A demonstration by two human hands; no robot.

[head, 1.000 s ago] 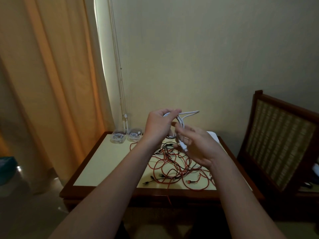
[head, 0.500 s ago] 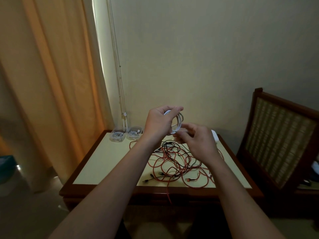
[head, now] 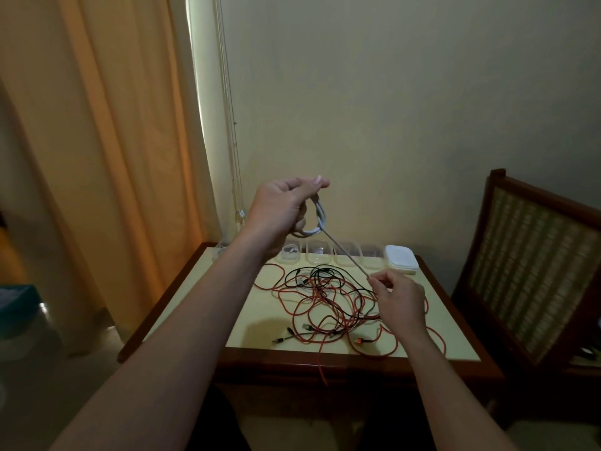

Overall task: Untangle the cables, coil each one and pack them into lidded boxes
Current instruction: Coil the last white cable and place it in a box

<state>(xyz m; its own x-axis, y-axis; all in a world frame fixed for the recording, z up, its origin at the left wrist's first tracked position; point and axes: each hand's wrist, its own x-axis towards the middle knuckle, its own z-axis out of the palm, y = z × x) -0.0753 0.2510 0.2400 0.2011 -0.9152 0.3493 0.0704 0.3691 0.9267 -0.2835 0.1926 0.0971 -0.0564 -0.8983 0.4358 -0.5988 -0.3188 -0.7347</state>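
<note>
My left hand [head: 279, 209] is raised above the table's back edge and grips a small coil of white cable [head: 320, 216]. The cable's free end runs taut down to my right hand [head: 398, 297], which pinches it above the tangle. A heap of red and black cables [head: 328, 304] lies spread on the cream tabletop [head: 208, 304]. Several clear plastic boxes [head: 317, 252] stand in a row along the back edge; at least one on the left [head: 290, 252] holds a coiled white cable. A stack of white lids [head: 401, 260] sits at the row's right end.
A wooden chair with a woven back [head: 533, 275] stands close to the table's right side. An orange curtain [head: 107, 157] hangs at the left, with blind cords beside it. One red cable [head: 322, 369] dangles over the table's front edge.
My right hand has moved away from the coil, down and to the right, drawing the white cable's end out straight. My left hand keeps hold of the coil.
</note>
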